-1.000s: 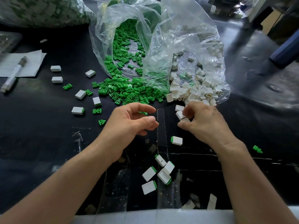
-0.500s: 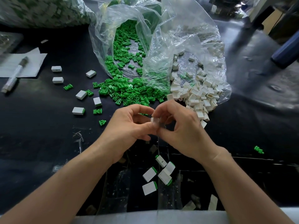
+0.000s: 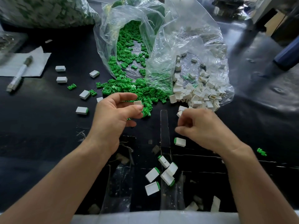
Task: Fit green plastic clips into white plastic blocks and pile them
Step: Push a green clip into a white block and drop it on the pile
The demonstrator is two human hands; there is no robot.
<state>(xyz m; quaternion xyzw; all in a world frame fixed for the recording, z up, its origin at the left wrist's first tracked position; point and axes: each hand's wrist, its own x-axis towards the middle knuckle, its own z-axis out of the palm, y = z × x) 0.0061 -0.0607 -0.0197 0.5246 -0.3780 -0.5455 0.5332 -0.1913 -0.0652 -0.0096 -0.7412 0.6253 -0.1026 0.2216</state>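
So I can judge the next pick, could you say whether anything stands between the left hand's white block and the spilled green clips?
Nothing visible does. The left hand pinches the white block right at the near edge of the green clips, outside the clear bag.

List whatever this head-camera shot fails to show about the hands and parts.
1. Head view: the right hand curls its fingers under, and its own back hides whether it holds anything.
2. Head view: the left hand pinches a white block; the thumb hides whether a clip is fitted.
3. Head view: the blue object is cut off by the right edge.
4. Head view: the contents of the bag at top left are blurred.
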